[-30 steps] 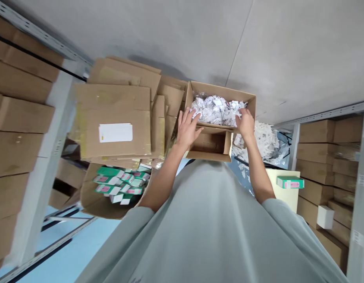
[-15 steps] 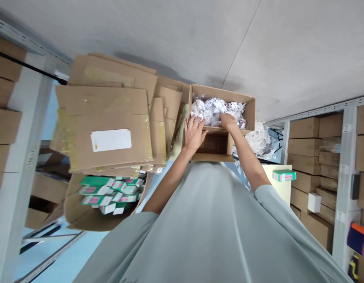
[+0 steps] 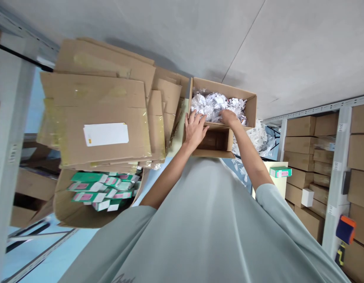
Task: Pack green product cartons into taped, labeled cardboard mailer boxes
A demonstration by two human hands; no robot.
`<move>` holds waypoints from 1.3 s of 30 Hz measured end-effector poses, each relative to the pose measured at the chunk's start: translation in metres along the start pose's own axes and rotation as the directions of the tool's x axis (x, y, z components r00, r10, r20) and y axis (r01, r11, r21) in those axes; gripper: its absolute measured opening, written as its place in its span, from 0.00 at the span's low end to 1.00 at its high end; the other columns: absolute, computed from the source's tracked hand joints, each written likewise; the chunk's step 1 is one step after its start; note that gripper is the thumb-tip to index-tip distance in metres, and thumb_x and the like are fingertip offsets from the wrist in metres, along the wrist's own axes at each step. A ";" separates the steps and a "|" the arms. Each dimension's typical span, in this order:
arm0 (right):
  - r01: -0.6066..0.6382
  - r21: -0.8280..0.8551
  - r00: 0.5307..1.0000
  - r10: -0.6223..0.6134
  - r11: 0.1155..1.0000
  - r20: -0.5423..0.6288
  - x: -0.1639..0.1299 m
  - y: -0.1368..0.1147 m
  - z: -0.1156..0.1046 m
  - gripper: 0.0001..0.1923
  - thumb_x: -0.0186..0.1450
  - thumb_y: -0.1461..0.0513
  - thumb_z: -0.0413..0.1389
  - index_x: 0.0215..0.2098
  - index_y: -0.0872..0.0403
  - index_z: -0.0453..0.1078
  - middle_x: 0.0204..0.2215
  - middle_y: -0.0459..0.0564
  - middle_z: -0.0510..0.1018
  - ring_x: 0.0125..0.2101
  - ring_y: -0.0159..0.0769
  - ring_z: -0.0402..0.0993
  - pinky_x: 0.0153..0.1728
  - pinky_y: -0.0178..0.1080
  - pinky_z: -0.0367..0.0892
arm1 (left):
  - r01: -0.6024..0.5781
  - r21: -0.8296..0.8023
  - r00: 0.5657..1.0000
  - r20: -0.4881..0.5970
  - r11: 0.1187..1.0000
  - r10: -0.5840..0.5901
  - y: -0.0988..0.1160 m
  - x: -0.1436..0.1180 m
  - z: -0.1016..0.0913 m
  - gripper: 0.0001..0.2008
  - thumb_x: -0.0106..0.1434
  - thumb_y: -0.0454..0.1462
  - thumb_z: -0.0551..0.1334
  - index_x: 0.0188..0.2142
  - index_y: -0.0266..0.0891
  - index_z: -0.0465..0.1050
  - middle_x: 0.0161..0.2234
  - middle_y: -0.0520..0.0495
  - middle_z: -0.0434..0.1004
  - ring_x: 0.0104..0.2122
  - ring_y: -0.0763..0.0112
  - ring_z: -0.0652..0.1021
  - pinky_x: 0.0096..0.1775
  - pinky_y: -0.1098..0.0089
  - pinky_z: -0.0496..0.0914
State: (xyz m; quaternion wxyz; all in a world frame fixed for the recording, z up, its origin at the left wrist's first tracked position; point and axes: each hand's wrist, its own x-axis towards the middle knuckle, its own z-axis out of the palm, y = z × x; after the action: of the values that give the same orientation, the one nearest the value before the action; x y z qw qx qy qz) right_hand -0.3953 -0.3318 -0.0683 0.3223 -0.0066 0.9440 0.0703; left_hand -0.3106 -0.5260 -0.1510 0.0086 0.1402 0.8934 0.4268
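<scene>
My left hand [image 3: 195, 129] lies flat on the near rim of the open cardboard box [image 3: 251, 106], fingers [image 3: 191, 118] spread and loosely extended, clasping nothing, the tips just reaching the crumpled white packets [image 3: 213, 104] that fill it. My right hand [image 3: 229, 117] is sunk among those same packets at about one o'clock from the left; its fingers are buried in them, so I cannot tell whether they have closed on anything. The box sits dead ahead at twelve o'clock. Its near flap [image 3: 213, 141] hangs down towards my chest, right between my forearms.

At nine o'clock, crowding the box's left wall, leans a stack of flattened cartons [image 3: 111, 102], the front one bearing a white label [image 3: 106, 134]. Under that stack, at about eight o'clock, a carton [image 3: 81, 212] holds green-and-pink small boxes [image 3: 99, 188]. At three o'clock, just beyond the box's right wall, lies a heap of more white packets [image 3: 257, 137]. Further right stands a pale yellow surface with one green box [image 3: 280, 171] on it, then metal shelving [image 3: 332, 188] stacked with brown cartons. A blue and orange tool [image 3: 344, 232] hangs at four o'clock.
</scene>
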 end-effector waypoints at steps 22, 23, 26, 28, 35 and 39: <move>0.004 0.384 0.964 0.098 0.923 -0.248 -0.156 0.008 0.101 0.11 0.82 0.59 0.56 0.58 0.51 0.77 0.55 0.60 0.84 0.53 0.51 0.84 0.53 0.43 0.75 | 0.051 0.000 0.998 0.026 0.999 -0.051 -0.006 0.003 0.003 0.28 0.74 0.42 0.66 0.71 0.40 0.73 0.73 0.30 0.73 0.81 0.38 0.59 0.81 0.37 0.49; -0.044 0.369 0.955 0.148 0.928 -0.258 -0.158 0.016 0.104 0.11 0.82 0.59 0.55 0.58 0.52 0.77 0.56 0.61 0.83 0.55 0.53 0.83 0.52 0.44 0.75 | 0.057 0.000 0.998 0.026 0.998 -0.057 -0.006 0.003 0.003 0.28 0.74 0.42 0.66 0.71 0.41 0.73 0.72 0.30 0.73 0.81 0.37 0.60 0.81 0.37 0.50; -0.142 0.326 0.937 0.233 0.935 -0.259 -0.156 0.036 0.111 0.10 0.82 0.60 0.56 0.57 0.53 0.77 0.59 0.65 0.81 0.59 0.55 0.80 0.54 0.46 0.76 | 0.071 0.021 0.997 0.026 0.997 -0.072 -0.006 0.004 0.003 0.29 0.73 0.42 0.67 0.71 0.41 0.73 0.72 0.30 0.73 0.81 0.36 0.60 0.81 0.36 0.51; -0.137 0.316 0.938 0.225 0.939 -0.263 -0.151 0.042 0.118 0.09 0.81 0.61 0.57 0.56 0.53 0.77 0.60 0.65 0.80 0.61 0.55 0.78 0.57 0.46 0.75 | 0.074 0.049 0.997 0.028 0.996 -0.076 -0.006 0.004 0.003 0.29 0.73 0.43 0.67 0.71 0.41 0.73 0.72 0.30 0.73 0.80 0.35 0.60 0.81 0.36 0.52; -0.063 0.345 0.963 0.148 0.936 -0.225 -0.141 0.036 0.130 0.12 0.82 0.62 0.54 0.56 0.53 0.79 0.58 0.64 0.81 0.59 0.54 0.78 0.57 0.47 0.74 | 0.068 0.104 0.998 0.008 0.992 -0.069 -0.008 0.003 0.004 0.28 0.74 0.45 0.66 0.70 0.43 0.74 0.70 0.32 0.74 0.78 0.36 0.64 0.80 0.39 0.55; 0.010 0.408 0.930 0.142 0.913 -0.340 -0.137 0.043 0.108 0.16 0.84 0.60 0.50 0.59 0.52 0.79 0.57 0.62 0.82 0.58 0.53 0.79 0.59 0.48 0.75 | 0.071 0.114 0.997 -0.006 0.991 -0.071 -0.010 0.004 0.005 0.27 0.74 0.45 0.67 0.70 0.44 0.75 0.69 0.33 0.75 0.78 0.37 0.64 0.79 0.40 0.57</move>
State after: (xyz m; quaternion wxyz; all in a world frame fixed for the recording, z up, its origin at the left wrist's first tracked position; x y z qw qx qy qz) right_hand -0.2239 -0.2794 -0.0643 0.1344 0.0795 0.9808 -0.1168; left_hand -0.3160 -0.5271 -0.1621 0.0147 0.1083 0.9207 0.3746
